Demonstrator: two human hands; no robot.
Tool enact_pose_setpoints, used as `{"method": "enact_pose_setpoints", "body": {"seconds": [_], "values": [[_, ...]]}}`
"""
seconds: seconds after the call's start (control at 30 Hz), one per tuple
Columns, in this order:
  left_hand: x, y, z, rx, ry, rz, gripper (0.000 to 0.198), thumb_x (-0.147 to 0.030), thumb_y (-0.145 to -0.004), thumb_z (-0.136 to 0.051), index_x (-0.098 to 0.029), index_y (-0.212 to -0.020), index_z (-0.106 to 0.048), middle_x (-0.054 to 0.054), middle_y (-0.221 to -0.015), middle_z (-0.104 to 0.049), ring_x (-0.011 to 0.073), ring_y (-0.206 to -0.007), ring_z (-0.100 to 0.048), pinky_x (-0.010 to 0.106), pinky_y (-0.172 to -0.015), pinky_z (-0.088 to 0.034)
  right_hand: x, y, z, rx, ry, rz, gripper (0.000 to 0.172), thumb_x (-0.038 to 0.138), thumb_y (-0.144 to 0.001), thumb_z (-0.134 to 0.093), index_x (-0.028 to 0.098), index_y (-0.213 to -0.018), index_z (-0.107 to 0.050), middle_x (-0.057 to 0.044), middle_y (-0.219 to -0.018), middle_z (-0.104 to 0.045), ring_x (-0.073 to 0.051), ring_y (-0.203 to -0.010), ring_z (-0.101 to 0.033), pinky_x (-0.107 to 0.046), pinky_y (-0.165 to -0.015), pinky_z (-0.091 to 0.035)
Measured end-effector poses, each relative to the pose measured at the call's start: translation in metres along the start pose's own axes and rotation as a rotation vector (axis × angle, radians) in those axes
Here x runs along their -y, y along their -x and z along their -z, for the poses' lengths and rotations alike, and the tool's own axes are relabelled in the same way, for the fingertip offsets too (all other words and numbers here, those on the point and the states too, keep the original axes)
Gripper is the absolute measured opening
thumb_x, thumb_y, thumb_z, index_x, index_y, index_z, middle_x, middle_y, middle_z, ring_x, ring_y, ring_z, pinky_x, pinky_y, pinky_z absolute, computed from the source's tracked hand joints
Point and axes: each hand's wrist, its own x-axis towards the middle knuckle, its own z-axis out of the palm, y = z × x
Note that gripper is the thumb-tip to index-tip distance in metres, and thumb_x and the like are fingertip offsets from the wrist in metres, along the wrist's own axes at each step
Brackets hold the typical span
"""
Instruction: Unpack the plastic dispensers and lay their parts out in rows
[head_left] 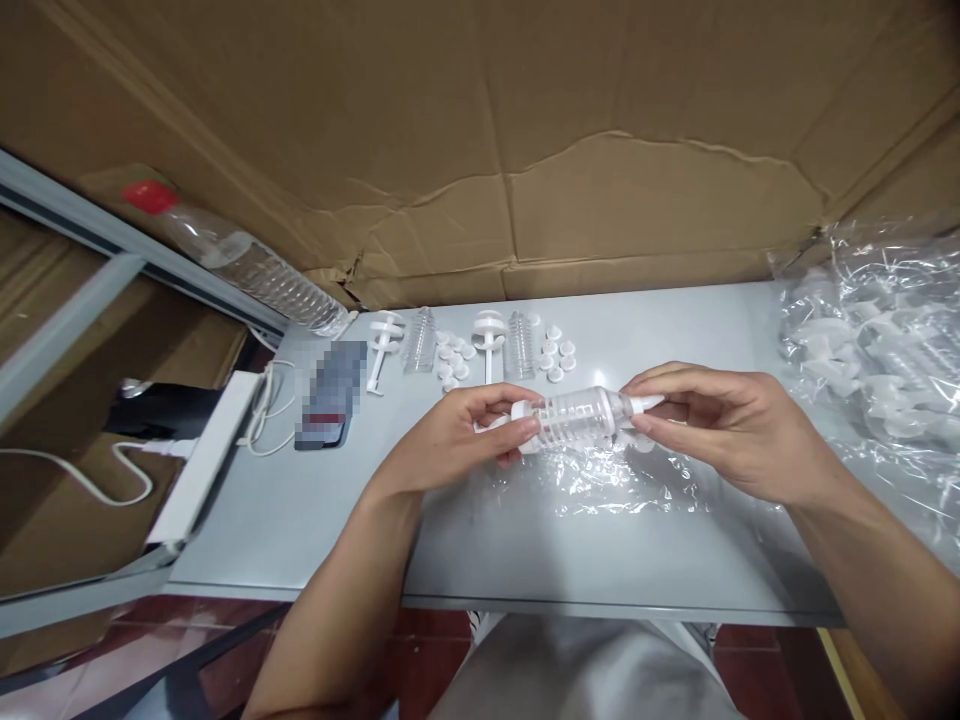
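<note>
A clear ribbed plastic squeeze bottle (574, 418) lies sideways in the air between my hands. My left hand (480, 425) is closed around its white end (522, 427), thumb on the near side. At the other end, the fingers of my right hand (720, 420) pinch the white pointed nozzle (646, 404). Below the bottle, a crumpled clear plastic bag (600, 485) is spread on the grey table (525, 560). Behind my left hand stand white plunger-like parts (489, 330), clear ribbed tubes (519, 345) and several small white caps (555, 360).
Clear bags (877, 340) of white and clear parts lie at the right. A blurred-out phone-like object (326, 400) rests at the left, near a white power strip (206, 460) with cables. A red-capped water bottle (247, 260) leans back there. Cardboard (600, 220) walls the rear.
</note>
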Motion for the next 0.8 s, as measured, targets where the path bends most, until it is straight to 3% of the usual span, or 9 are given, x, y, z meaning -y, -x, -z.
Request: {"method": "enact_pose_setpoints", "body": {"seconds": [0.1, 0.23, 0.4, 0.6, 0.67, 0.8], "values": [[0.0, 0.001, -0.004, -0.123, -0.058, -0.06, 0.041, -0.043, -0.085, -0.085, -0.02, -0.119, -0.078, 0.006, -0.098, -0.076, 0.015, -0.074, -0.063, 0.025, -0.066, -0.053, 0.001, -0.003, 0.0, -0.019, -0.021, -0.098, 0.034, 0.05, -0.084, -0.086, 0.027, -0.109, -0.083, -0.005, -0.095, -0.081, -0.017, -0.074, -0.075, -0.03, -0.065, -0.063], [0.003, 0.002, -0.005, -0.19, -0.162, -0.092, 0.044, -0.04, -0.083, -0.087, -0.022, -0.122, -0.079, 0.004, -0.097, -0.076, 0.0133, -0.071, -0.058, 0.024, -0.065, -0.049, 0.0, -0.006, 0.004, 0.059, 0.001, -0.17, 0.037, 0.055, -0.091, -0.077, 0.02, -0.077, -0.08, -0.005, -0.071, -0.075, -0.012, -0.06, -0.069, -0.026, -0.06, -0.06], [0.005, 0.002, -0.001, -0.192, -0.207, -0.104, 0.039, -0.043, -0.087, -0.084, -0.024, -0.121, -0.08, 0.004, -0.099, -0.077, 0.0144, -0.076, -0.058, 0.025, -0.069, -0.05, 0.006, -0.007, 0.01, 0.09, -0.027, -0.16, 0.031, 0.051, -0.087, -0.081, 0.02, -0.086, -0.081, -0.006, -0.078, -0.078, -0.015, -0.066, -0.073, -0.027, -0.062, -0.063], [0.001, 0.002, -0.007, -0.19, -0.143, -0.13, 0.045, -0.04, -0.081, -0.089, -0.022, -0.121, -0.079, 0.004, -0.093, -0.076, 0.0131, -0.069, -0.058, 0.024, -0.064, -0.052, 0.013, -0.013, 0.004, 0.129, -0.057, -0.216, 0.047, 0.064, -0.089, -0.075, 0.02, -0.074, -0.076, -0.007, -0.074, -0.076, -0.016, -0.061, -0.073, -0.027, -0.058, -0.064], [0.0, 0.002, -0.006, -0.186, -0.157, -0.122, 0.043, -0.04, -0.082, -0.088, -0.022, -0.119, -0.08, 0.004, -0.093, -0.076, 0.0131, -0.069, -0.058, 0.024, -0.065, -0.051, 0.011, -0.014, 0.003, 0.138, -0.038, -0.221, 0.045, 0.063, -0.089, -0.075, 0.02, -0.077, -0.078, -0.007, -0.075, -0.076, -0.016, -0.062, -0.072, -0.028, -0.06, -0.063], [0.0, 0.002, 0.002, -0.108, -0.095, -0.027, 0.035, -0.045, -0.088, -0.082, -0.02, -0.112, -0.08, 0.002, -0.081, -0.072, 0.012, -0.065, -0.057, 0.023, -0.06, -0.049, 0.005, -0.016, 0.008, 0.206, 0.033, -0.183, 0.035, 0.053, -0.09, -0.078, 0.022, -0.104, -0.082, -0.006, -0.084, -0.078, -0.017, -0.074, -0.073, -0.03, -0.067, -0.061]]}}
